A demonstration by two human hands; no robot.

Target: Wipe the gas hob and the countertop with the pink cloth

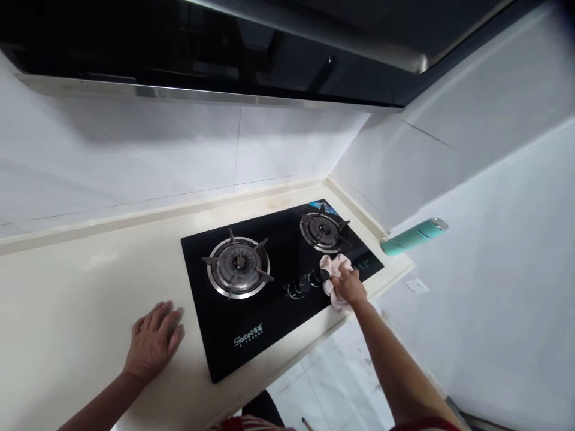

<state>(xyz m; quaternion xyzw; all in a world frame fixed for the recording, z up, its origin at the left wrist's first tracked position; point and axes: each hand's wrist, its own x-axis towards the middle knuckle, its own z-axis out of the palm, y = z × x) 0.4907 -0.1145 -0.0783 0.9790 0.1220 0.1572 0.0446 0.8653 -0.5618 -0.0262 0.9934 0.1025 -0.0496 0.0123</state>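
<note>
White walls point(171, 149) rise at the back and on the right side. Near the top is a big black cooker hood point(202, 48) with a shiny strip along its bottom edge. Under it, a long cream counter point(90, 275) runs over to the right wall. Some pale, shiny floor point(314, 389) shows past the front edge. On the counter is a black glass stove point(287, 251) with white writing near its front left corner. The left burner point(240, 263) has a silver ring, and the right burner point(323, 229) sits farther back. A green bottle point(413, 237) is at the right end of the counter, past the stove.

The left hand point(155, 338) is palm down on the counter, to the left of the stove, with its fingers loose and a bit bent. The right hand point(350, 286) has hold of a soft pink cloth point(341, 261). I can't tell how tight. The cloth is bunched on the front right part of the stove, and a bit goes past its front edge. A white socket point(417, 285) is on the right wall. One small black knob point(324, 275) is right by the cloth.
</note>
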